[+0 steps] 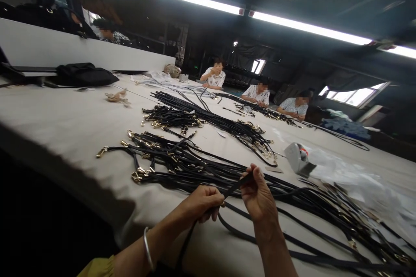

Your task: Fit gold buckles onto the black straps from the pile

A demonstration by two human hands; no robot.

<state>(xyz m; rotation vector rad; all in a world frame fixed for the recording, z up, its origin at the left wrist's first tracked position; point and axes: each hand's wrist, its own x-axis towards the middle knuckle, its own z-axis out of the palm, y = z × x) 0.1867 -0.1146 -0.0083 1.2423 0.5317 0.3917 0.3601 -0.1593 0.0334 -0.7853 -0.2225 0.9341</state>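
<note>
My left hand [203,203] is closed in a pinch on a thin black strap [232,188] that runs down past my wrist toward the table edge. My right hand [258,194] pinches the same strap a little higher, its fingers curled round the upper end. Both hands hover just above the pale table [65,121]. Right behind them lies a pile of black straps with gold clasps [169,160], spreading to the right along the table.
More strap bundles [208,117] lie further back. A grey tape dispenser [297,159] and clear plastic bags [351,177] sit at the right. A black bag [84,75] rests at the far left. Three seated people [256,94] work at the far side.
</note>
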